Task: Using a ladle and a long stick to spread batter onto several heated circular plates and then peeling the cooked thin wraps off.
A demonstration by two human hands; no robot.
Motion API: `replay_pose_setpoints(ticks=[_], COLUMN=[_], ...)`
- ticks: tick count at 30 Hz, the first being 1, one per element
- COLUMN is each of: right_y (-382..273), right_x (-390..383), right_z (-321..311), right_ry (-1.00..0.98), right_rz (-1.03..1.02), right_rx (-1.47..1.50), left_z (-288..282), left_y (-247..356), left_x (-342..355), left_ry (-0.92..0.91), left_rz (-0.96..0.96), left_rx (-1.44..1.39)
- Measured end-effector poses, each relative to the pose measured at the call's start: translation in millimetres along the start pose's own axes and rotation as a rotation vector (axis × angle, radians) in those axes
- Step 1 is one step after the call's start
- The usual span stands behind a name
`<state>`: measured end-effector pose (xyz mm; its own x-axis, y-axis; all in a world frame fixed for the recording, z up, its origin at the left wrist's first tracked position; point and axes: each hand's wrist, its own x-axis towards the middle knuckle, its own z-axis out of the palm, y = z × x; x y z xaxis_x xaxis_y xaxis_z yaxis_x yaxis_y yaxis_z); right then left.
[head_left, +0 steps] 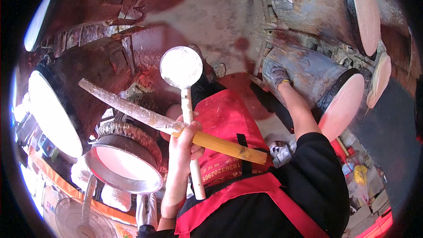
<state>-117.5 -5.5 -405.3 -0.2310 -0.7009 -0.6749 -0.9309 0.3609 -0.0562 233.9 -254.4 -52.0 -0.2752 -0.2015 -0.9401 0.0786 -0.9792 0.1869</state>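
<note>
In front of my chest, my left hand is closed around two long tools at once. One is a ladle with a round, glaring white head and a pale straight handle; whatever its head contains is washed out by the light. Crossing it is a long, slightly curved flat wooden strip, crusted white on its far left part and yellow at the near right end. My right hand, in a grey glove with a yellow cuff, rests with fingers laid against a worn metal drum on the right. That drum has a pale round end with a dark rim.
More drums with pale round ends line both sides. At left, near a large white disc, sits a round pan. A fan stands lower left; plastic bags lie at right. I wear a red apron.
</note>
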Motion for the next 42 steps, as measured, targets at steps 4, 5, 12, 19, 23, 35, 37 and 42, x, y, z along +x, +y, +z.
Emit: replay_pose_setpoints(ticks=[4, 5, 12, 19, 23, 35, 37, 42], right_y=[0, -1, -4, 23, -51, -203, -272, -330], right_x=[-5, -4, 6, -2, -6, -69, -111, -134], right_z=[3, 4, 8, 22, -76, -356, -471, -507], right_ry=[-0.168, -0.06, -0.052, -0.157, -0.372, -0.734, -0.435, 0.055], right_rz=[0.101, 0.083, -0.106, 0.055, 0.14, -0.761, -0.979, -0.659], right_rx=[-0.022, -0.009, -0.333, -0.191, -0.031, 1.381, 0.559, 0.487], left_z=[0, 2, 9, 22, 16, 37, 40, 41], left_y=[2, 3, 8, 12, 15, 56, 75, 130], left_x=[1, 0, -2, 1, -4, -36, -45, -72], left_ry=[0.001, 0.006, 0.022, -0.03, 0.033, -0.073, -0.06, -0.215], left_rz=[0.002, 0.002, 0.013, 0.004, 0.023, 0.17, 0.258, 0.421], left_rx=[-0.006, 0.0, 0.02, 0.036, 0.019, -0.1, -0.1, -0.229])
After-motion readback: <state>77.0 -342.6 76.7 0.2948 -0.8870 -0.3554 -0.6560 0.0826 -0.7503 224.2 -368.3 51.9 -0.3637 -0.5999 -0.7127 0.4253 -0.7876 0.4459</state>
